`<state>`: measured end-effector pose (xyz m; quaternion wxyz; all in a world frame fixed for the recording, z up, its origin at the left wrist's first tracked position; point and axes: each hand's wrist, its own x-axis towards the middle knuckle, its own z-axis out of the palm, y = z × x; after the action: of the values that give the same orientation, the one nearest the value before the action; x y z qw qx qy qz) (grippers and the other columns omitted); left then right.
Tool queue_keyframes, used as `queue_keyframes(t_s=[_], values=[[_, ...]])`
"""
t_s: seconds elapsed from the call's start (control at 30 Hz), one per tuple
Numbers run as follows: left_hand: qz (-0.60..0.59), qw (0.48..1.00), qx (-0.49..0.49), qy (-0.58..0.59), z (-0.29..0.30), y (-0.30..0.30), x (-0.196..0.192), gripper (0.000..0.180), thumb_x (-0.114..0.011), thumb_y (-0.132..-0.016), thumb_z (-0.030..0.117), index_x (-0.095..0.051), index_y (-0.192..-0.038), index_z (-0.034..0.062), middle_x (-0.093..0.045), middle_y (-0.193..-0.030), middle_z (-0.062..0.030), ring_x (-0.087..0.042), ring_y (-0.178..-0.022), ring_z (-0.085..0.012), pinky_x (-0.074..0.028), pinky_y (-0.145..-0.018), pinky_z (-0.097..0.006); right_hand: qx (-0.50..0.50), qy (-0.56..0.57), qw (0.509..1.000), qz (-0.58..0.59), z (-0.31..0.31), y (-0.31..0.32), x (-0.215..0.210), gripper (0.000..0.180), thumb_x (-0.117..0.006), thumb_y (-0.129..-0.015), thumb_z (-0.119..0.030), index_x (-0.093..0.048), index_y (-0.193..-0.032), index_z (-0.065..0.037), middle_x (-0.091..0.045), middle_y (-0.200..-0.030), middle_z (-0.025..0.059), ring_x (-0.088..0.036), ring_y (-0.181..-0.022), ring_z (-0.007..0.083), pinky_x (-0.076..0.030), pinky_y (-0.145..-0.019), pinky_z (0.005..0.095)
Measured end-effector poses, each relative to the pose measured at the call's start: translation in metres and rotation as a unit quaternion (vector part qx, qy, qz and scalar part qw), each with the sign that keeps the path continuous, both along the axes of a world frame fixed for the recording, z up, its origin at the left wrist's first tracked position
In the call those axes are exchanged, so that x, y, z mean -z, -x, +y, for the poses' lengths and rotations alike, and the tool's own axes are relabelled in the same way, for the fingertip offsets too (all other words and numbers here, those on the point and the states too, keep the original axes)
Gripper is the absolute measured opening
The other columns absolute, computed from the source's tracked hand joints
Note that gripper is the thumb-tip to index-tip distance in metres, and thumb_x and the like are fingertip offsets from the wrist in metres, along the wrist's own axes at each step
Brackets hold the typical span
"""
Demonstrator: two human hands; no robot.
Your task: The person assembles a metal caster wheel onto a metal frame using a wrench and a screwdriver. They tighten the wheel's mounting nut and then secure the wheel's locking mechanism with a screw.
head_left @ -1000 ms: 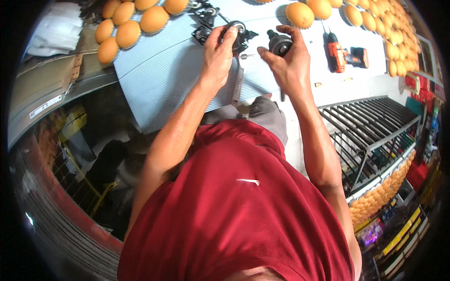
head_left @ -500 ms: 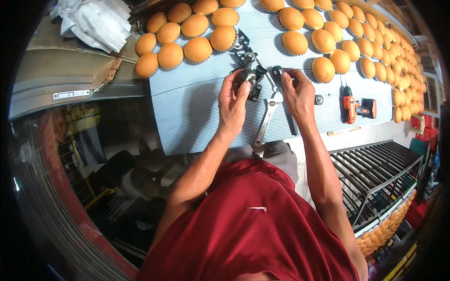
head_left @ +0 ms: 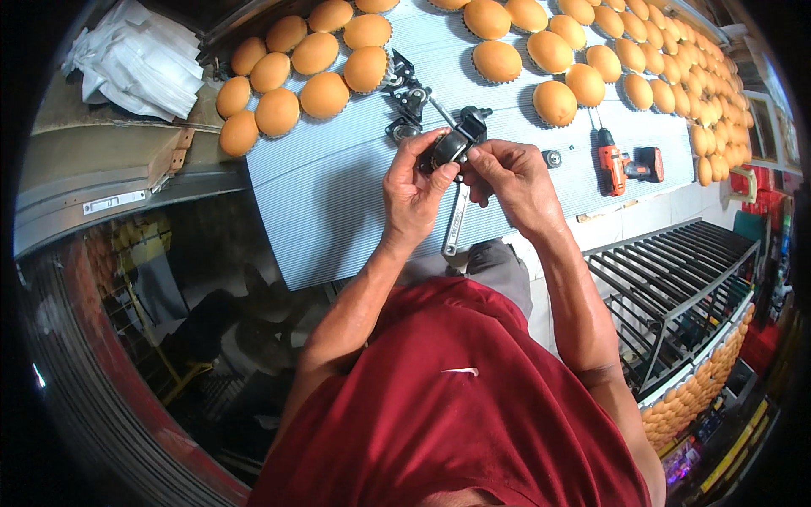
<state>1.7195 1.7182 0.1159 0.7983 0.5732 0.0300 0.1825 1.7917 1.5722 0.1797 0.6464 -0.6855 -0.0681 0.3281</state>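
Between both hands, above the striped table, is a black caster wheel (head_left: pixel 449 148) with its bracket tilted up and to the right. My left hand (head_left: pixel 410 193) is closed around the wheel's left side, thumb along its near edge. From the right, my right hand (head_left: pixel 514 179) pinches at the caster's near side; its curled fingers hide what exactly they touch. A silver wrench (head_left: pixel 456 221) lies just below the hands, its upper end covered by them. Several more black casters (head_left: pixel 410 101) lie beyond my left hand, close to a metal rod (head_left: pixel 441 108).
Rows of round orange-brown buns (head_left: pixel 497 61) in fluted cups fill the table's far side. An orange cordless drill (head_left: pixel 612 165) and a small black wheel (head_left: pixel 552 159) lie to the right. White bags (head_left: pixel 139 59) sit at far left; a black slatted rack (head_left: pixel 676 262) stands at right.
My right hand has moved left to the caster, from where it held a separate black part. The caster has turned, with its bracket now up and right. The view has shifted slightly.
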Motion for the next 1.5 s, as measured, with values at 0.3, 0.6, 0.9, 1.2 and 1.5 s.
queue_keyframes(t_s=[0.3,0.6,0.9,1.2,1.5], values=[[0.013,1.0,0.01,0.002,-0.001,0.003,0.006,0.041,-0.074,-0.088,0.002,-0.06,-0.127,-0.0003,-0.06,-0.123,-0.0093,-0.062,-0.11,-0.0157,-0.054,-0.093,-0.028,-0.057,-0.035,0.993,0.093,-0.014,-0.004,-0.004,0.029,-0.062,-0.1,-0.024,-0.065,-0.089,0.002,-0.066,-0.075,0.0052,-0.062,-0.06,0.012,-0.05,-0.055,0.0272],[0.077,0.996,0.001,-0.039,0.003,0.002,-0.002,0.035,-0.075,-0.088,0.003,-0.064,-0.121,-0.0029,-0.063,-0.108,-0.0058,-0.063,-0.097,-0.0113,-0.055,-0.081,-0.025,-0.085,0.145,0.868,-0.467,-0.012,0.0,0.0,0.007,-0.069,-0.085,-0.005,-0.064,-0.089,-0.001,-0.063,-0.077,0.0148,-0.063,-0.065,0.0339,-0.051,-0.058,0.0384],[0.116,0.993,-0.014,-0.022,-0.009,0.009,0.007,0.037,-0.08,-0.084,0.004,-0.065,-0.117,-0.0045,-0.063,-0.105,-0.0054,-0.064,-0.091,-0.011,-0.054,-0.078,-0.024,0.004,0.16,0.981,-0.107,-0.014,0.011,0.002,0.03,-0.057,-0.1,-0.02,-0.068,-0.093,0.007,-0.066,-0.066,0.01,-0.062,-0.056,0.0131,-0.051,-0.054,0.032],[0.126,0.992,0.002,0.014,-0.012,0.025,0.023,0.037,-0.076,-0.086,-0.001,-0.063,-0.12,-0.004,-0.067,-0.109,-0.0087,-0.066,-0.097,-0.0132,-0.057,-0.085,-0.025,-0.039,0.056,0.997,0.039,-0.023,0.016,0.026,0.028,-0.058,-0.102,-0.023,-0.065,-0.091,0.002,-0.063,-0.069,0.0036,-0.059,-0.061,0.0087,-0.049,-0.056,0.0238],[0.162,0.984,-0.052,0.051,-0.003,0.032,0.052,0.037,-0.076,-0.086,-0.001,-0.063,-0.121,-0.0036,-0.072,-0.104,-0.0103,-0.069,-0.09,-0.0136,-0.057,-0.081,-0.026,-0.015,0.057,0.997,-0.042,0.0,0.024,0.071,0.026,-0.065,-0.099,-0.022,-0.065,-0.101,0.004,-0.07,-0.083,0.0092,-0.067,-0.073,0.0129,-0.056,-0.066,0.0267]])
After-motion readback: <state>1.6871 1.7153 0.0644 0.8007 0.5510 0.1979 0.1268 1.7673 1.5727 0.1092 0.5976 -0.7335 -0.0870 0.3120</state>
